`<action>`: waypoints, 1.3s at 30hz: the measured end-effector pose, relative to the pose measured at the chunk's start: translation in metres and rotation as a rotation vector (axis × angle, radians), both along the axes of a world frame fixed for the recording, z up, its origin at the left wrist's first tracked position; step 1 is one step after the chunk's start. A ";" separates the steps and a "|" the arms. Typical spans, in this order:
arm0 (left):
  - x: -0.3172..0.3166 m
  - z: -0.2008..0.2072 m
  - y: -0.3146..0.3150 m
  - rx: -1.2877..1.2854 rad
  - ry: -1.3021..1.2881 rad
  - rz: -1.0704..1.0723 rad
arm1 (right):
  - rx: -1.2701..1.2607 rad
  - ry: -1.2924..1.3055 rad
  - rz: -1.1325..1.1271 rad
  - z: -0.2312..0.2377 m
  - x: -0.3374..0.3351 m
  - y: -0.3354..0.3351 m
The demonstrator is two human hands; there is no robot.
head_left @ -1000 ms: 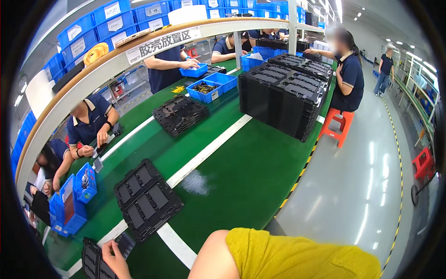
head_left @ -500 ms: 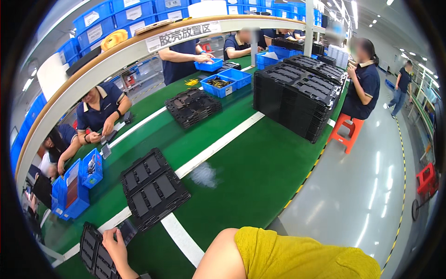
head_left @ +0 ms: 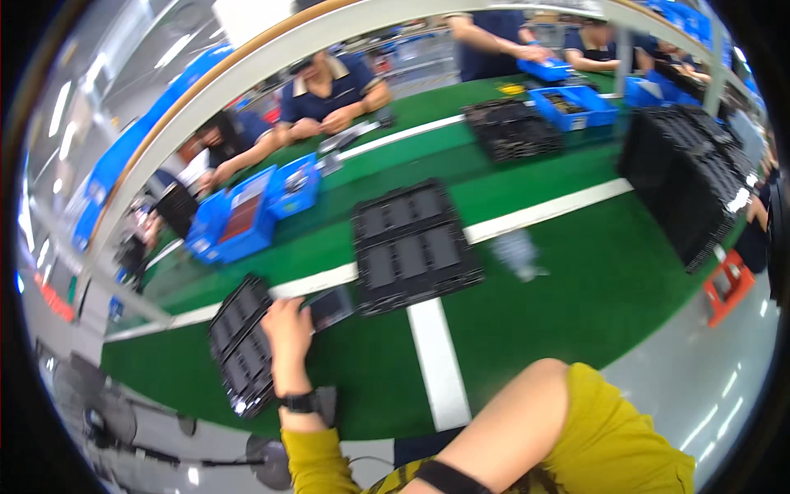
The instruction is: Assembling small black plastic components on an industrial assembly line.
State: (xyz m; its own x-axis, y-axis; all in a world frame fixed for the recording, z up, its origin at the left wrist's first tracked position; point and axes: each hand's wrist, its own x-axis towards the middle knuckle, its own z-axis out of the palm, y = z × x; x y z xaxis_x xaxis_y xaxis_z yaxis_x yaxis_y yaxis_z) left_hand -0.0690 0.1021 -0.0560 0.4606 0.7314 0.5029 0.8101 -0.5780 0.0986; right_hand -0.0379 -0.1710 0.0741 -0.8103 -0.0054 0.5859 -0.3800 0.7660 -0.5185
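Note:
My left hand (head_left: 288, 329), with a dark band at the wrist, has its fingers closed at the edge of a thin dark rectangular panel (head_left: 331, 307). It is over the right edge of a black moulded tray (head_left: 240, 346) at the left of the green table. Right of the panel lies a larger black tray (head_left: 407, 247) with grey rectangular pieces in its slots. My right arm bends in from the lower right, with a black band on the forearm; its hand is outside the picture.
Blue bins (head_left: 247, 216) stand at the back left, near co-workers seated across the table (head_left: 568, 321). Farther back are another stack of black trays (head_left: 512, 130) and blue bins (head_left: 568, 109). A tall black tray stack (head_left: 683, 181) stands at the right, near an orange stool (head_left: 727, 288).
The view has swung left, so the table and trays appear farther right, and more of my left arm shows. My left hand stays by the same tray and panel.

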 end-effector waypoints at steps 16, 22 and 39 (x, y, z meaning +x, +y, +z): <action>0.003 0.003 -0.018 -0.243 0.306 0.081 | 0.189 0.211 0.022 0.015 0.018 0.019; 0.004 0.000 -0.015 -0.285 0.308 0.100 | 0.084 0.231 0.151 0.005 -0.015 0.003; 0.007 -0.004 -0.014 -0.297 0.244 0.105 | -0.339 0.519 -0.279 -0.006 0.068 0.068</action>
